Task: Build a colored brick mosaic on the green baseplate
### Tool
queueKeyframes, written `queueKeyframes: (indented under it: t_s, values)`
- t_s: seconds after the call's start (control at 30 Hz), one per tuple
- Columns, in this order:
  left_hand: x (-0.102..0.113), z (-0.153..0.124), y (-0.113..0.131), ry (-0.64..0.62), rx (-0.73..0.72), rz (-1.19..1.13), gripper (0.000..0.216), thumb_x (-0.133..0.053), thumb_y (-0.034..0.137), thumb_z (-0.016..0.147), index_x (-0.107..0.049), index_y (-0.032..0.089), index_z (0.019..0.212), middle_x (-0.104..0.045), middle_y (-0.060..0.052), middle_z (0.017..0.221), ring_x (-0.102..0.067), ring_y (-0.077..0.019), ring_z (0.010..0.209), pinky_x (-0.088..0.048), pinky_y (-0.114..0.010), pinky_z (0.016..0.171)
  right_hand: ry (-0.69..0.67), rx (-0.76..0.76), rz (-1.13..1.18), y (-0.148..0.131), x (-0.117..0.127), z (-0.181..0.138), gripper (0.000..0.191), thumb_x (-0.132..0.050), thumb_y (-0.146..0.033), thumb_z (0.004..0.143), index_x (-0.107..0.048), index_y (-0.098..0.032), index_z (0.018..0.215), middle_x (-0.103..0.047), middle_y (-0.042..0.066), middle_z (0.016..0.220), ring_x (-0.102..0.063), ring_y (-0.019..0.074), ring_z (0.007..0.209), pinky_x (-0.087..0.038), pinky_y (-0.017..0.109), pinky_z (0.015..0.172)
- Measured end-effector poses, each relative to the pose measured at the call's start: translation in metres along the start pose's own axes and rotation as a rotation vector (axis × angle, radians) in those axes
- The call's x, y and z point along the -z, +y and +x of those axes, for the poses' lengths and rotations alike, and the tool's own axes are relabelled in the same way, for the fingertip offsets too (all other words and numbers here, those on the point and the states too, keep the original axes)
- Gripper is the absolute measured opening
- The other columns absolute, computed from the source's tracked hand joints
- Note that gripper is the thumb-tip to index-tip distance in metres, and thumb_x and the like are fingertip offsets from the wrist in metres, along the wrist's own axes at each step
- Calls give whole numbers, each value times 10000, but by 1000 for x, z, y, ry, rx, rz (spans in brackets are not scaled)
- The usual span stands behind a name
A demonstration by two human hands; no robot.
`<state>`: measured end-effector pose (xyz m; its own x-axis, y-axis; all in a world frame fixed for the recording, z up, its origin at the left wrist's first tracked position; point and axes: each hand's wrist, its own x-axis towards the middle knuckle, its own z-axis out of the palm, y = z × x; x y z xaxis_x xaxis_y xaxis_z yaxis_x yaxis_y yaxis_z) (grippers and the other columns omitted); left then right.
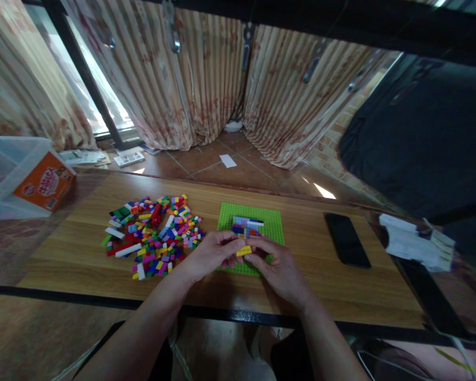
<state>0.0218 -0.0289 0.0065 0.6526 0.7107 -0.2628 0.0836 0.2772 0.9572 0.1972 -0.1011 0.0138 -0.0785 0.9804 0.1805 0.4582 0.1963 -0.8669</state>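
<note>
A small yellow toy brick [244,251] is pinched between my two hands, above the front half of a green studded baseplate [275,221]. My left hand [216,250] closes on its left side with thumb and fingers. From the right, my right hand [276,264] grips the same brick with thumb and forefinger. Just beyond my fingers, a patch of joined bricks [248,223] in blue, white, red and other colours sits on the baseplate, its near part hidden by my hands.
A loose pile of coloured bricks [154,235] spreads over the wooden table [79,241] to the left. A black phone [347,239] lies to the right. Past the left end stands a clear plastic bin [16,174]. White papers [414,241] lie beyond the right end.
</note>
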Motion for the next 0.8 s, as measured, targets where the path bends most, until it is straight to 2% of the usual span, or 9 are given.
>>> queueKeyframes:
  t_s: [0.1, 0.23, 0.37, 0.53, 0.8]
  values:
    - [-1, 0, 0, 5, -8, 29, 399, -610, 550, 826, -621, 151, 809, -643, 3, 652, -531, -71, 487, -357, -177, 441, 14, -21, -3, 5, 7, -2, 174, -637, -364, 886, -734, -260, 986, -678, 14, 861, -607, 165, 803, -486, 313, 765]
    - [6, 5, -2, 124, -44, 132, 393, -552, 524, 857, -591, 158, 718, -627, 2, 631, -515, -77, 487, -358, -185, 446, 176, -151, 63, 28, 26, -8, 241, -727, -406, 792, -738, -225, 951, -678, 22, 833, -601, 166, 745, -487, 302, 691]
    - [14, 9, -7, 219, -117, 247, 276, -573, 420, 841, -607, 164, 743, -628, 12, 641, -531, -94, 513, -400, -205, 491, 135, -300, 106, 47, 37, -14, 249, -772, -387, 720, -728, -206, 885, -670, 12, 777, -605, 159, 707, -479, 285, 642]
    - [13, 10, -9, 251, -168, 364, 190, -569, 344, 834, -647, 173, 810, -620, 17, 646, -529, -109, 554, -405, -210, 518, 80, -321, 142, 47, 27, -13, 236, -747, -367, 731, -720, -199, 895, -684, 10, 770, -604, 151, 695, -479, 287, 655]
    - [11, 9, -6, 254, -192, 429, 162, -560, 313, 837, -652, 184, 805, -623, 17, 640, -519, -119, 555, -377, -215, 521, 179, -325, 46, 37, 15, -8, 244, -721, -356, 716, -733, -207, 909, -648, -11, 692, -557, 132, 587, -447, 262, 561]
